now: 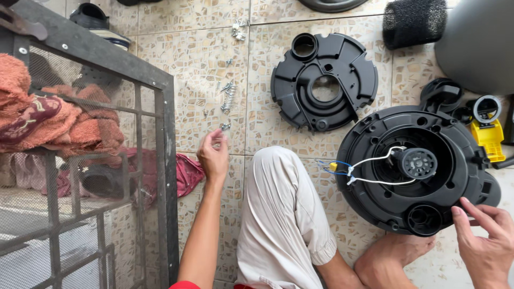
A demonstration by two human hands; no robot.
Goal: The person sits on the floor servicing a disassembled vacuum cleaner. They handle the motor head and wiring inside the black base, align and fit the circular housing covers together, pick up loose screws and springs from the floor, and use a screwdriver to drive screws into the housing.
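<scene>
While the left hand (pixel 213 155) pinches a small screw (pixel 225 127) left of the round black housing (pixel 412 168), the right hand (pixel 486 241), fingers loosely curled, rests on that housing's rim; white wires (pixel 375 160) lie in its hollow.

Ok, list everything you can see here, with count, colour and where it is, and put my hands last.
round housing: one, black, floor at right, white and blue wires across its middle
round cover plate: one, black, floor above the knee
screws: a scattered handful, silvery, tiles at upper middle
foam filter: one, black, top right
yellow part: one, right edge, beside the housing
grey drum: one, top right corner
mesh cage: one, grey, left, holding orange and red cloths
sandal: one, dark, top left
left hand: reaching to the screws, fingers pinched; cannot tell if it has one
right hand: fingertips on the housing's rim
</scene>
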